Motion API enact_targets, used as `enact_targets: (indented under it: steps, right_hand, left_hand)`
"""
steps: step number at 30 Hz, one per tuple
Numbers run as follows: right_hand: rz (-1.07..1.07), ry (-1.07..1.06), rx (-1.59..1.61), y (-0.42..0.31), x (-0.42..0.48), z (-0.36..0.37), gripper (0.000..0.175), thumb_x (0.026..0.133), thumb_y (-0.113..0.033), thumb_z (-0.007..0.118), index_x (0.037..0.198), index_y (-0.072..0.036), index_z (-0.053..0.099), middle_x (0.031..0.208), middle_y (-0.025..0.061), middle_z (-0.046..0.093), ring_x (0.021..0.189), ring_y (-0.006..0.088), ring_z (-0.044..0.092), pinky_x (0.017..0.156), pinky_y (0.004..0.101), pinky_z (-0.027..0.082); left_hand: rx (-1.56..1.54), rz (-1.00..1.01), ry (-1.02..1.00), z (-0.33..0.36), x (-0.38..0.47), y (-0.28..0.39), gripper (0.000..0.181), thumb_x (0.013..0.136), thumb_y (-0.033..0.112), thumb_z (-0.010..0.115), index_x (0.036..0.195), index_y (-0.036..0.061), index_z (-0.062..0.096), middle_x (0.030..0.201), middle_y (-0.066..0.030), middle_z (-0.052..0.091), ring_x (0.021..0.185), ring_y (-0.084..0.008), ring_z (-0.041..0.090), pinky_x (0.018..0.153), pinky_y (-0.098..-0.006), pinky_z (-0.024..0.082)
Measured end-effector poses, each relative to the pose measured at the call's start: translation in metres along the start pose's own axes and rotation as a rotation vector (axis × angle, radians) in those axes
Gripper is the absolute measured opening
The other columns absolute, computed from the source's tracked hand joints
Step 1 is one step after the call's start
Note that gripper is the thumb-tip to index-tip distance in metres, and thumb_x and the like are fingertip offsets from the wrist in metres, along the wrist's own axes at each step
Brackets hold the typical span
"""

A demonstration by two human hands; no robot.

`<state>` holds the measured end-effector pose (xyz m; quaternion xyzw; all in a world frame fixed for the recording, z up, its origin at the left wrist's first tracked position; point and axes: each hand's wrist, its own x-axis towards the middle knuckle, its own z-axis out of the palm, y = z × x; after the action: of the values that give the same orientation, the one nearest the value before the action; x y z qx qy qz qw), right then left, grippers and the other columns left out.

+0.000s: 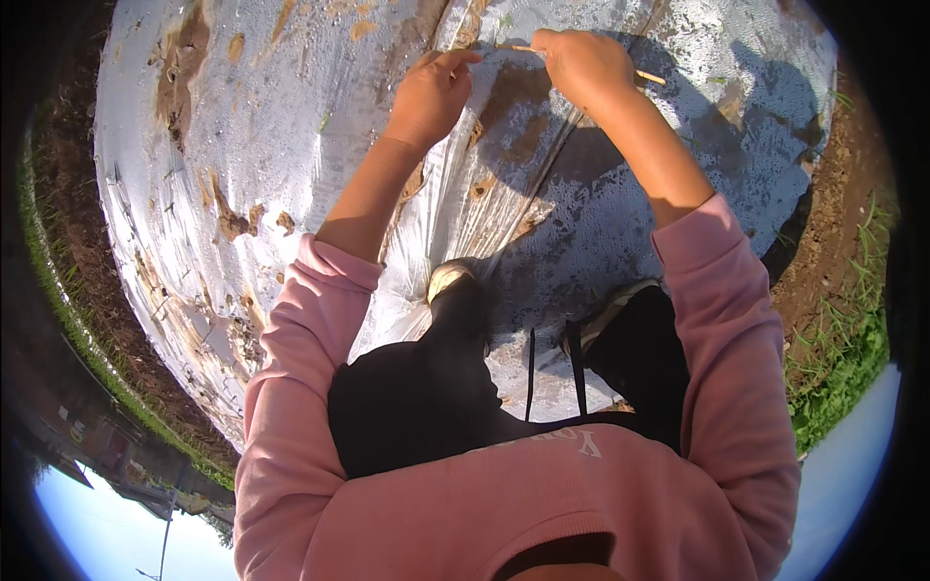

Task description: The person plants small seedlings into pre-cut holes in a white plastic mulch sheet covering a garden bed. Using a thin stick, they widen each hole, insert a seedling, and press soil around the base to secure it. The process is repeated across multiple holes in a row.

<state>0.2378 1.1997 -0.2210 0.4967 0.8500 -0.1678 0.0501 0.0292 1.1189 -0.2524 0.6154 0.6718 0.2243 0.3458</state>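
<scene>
Clear plastic film (363, 94) with water drops on it covers the soil bed in front of me. My right hand (585, 65), at the top right of centre, is closed around a thin light-coloured stick (652, 77); its narrow end points left, towards my other hand. Close to the film at the top centre is my left hand (434, 91), with its index finger stretched to the right and the other fingers curled. Whether something small is pinched in it cannot be told. Folds in the film run from between my hands down to my left shoe (450, 279).
My shoes stand on the film, the right shoe (617, 309) partly in shadow. Brown soil (835, 218) and green plants (843, 378) border the bed on the right. Soil and a grass strip (80, 327) curve along the left. Torn spots and mud patches (232, 218) mark the film.
</scene>
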Motion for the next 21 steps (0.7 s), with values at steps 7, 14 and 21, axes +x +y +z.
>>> enact_targets:
  steps: [7, 14, 21]
  right_hand:
    - [-0.054, -0.016, 0.053, -0.012, -0.014, -0.006, 0.021, 0.092, -0.019, 0.055, 0.109, -0.019, 0.067, 0.087, 0.0125, 0.07, 0.083, 0.0344, 0.067, 0.073, 0.0468, 0.052]
    - [-0.045, -0.102, 0.077, -0.015, -0.02, 0.001, 0.017, 0.09, -0.018, 0.055, 0.101, -0.019, 0.068, 0.082, 0.0117, 0.069, 0.078, 0.0342, 0.067, 0.071, 0.0462, 0.052]
    - [-0.095, -0.053, 0.069, -0.009, -0.024, 0.001, 0.015, 0.089, -0.018, 0.057, 0.1, -0.018, 0.068, 0.08, 0.0128, 0.069, 0.077, 0.0354, 0.067, 0.069, 0.0469, 0.052]
  left_hand:
    - [0.212, 0.294, -0.014, 0.02, 0.025, -0.011, 0.031, 0.089, 0.012, 0.053, 0.115, 0.0193, 0.068, 0.097, -0.0109, 0.065, 0.097, -0.0294, 0.062, 0.088, -0.0399, 0.05]
    - [0.5, 0.351, 0.065, 0.028, 0.036, -0.019, 0.032, 0.084, 0.013, 0.055, 0.109, 0.0258, 0.07, 0.107, -0.0046, 0.066, 0.108, -0.0273, 0.06, 0.095, -0.0407, 0.047]
    - [0.668, 0.313, 0.068, 0.026, 0.034, -0.014, 0.024, 0.084, 0.018, 0.056, 0.1, 0.0271, 0.072, 0.104, -0.0001, 0.066, 0.106, -0.0233, 0.059, 0.092, -0.0404, 0.046]
